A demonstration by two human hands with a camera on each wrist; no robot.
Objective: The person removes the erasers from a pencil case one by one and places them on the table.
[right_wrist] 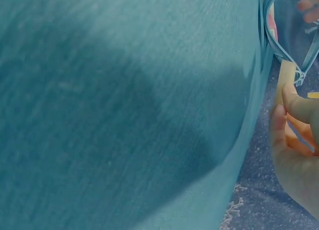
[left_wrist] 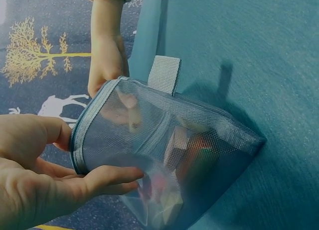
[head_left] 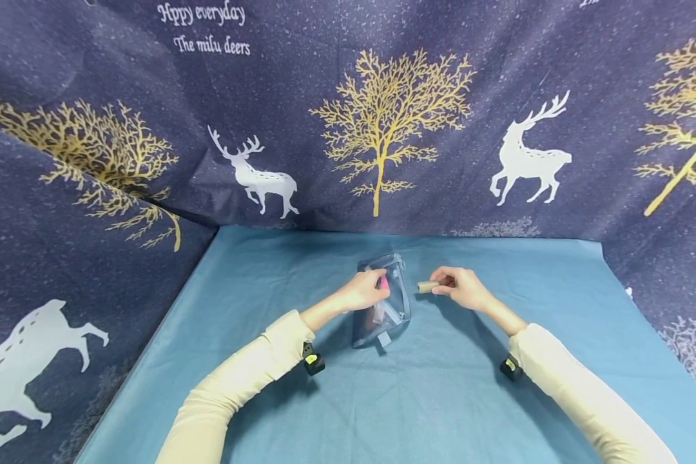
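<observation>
A see-through blue mesh zipper pouch (head_left: pixel 405 298) lies tilted in the middle of the blue cloth, its zippered mouth parted toward the right. My left hand (head_left: pixel 362 291) holds the pouch at its mouth, with fingers and thumb at either side of the zipper edge in the left wrist view. Between thumb and fingers, my right hand (head_left: pixel 463 288) pinches a small pale wooden block (head_left: pixel 426 287) just right of the mouth. Through the mesh show a pale block (left_wrist: pixel 175 146), a blurred red and green thing (left_wrist: pixel 199 153) and something pink (head_left: pixel 385 283).
Blue cloth (head_left: pixel 417 399) covers the table. A dark curtain (head_left: pixel 301 77) printed with deer and trees stands behind it and along the left side. A light fabric tab (left_wrist: pixel 165 73) sticks out from the pouch's edge.
</observation>
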